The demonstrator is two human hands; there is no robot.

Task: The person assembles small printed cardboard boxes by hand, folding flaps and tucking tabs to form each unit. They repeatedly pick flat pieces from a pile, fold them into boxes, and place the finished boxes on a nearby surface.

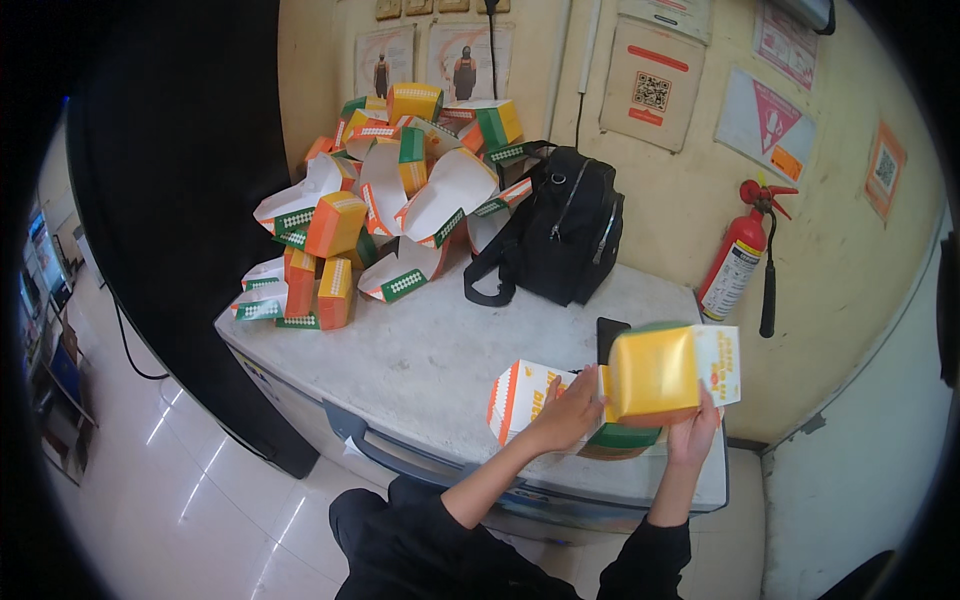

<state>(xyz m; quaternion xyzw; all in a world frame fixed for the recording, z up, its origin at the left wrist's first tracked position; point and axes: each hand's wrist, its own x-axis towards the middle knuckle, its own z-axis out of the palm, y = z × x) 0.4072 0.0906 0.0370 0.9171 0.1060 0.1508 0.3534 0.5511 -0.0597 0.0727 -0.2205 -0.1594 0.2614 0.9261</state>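
Note:
Above the right end of the white chest top (400,345), I hold a cardboard food carton (655,375) with its yellow face up and a printed white flap out to the right. My left hand (570,415) grips its left edge. On the lower right edge, my right hand (693,430) is closed, its thumb along the side. Under and beside the carton lies more printed white, orange and green cardboard (520,400), partly hidden by my left hand and the carton. A dark flat object (610,335) shows just behind the carton.
A heap of folded cartons (385,200) in yellow, orange, green and white covers the chest's far left. Next to it stands a black backpack (575,225). A red fire extinguisher (735,255) hangs on the right wall. The chest's grey handle (400,445) runs along the front.

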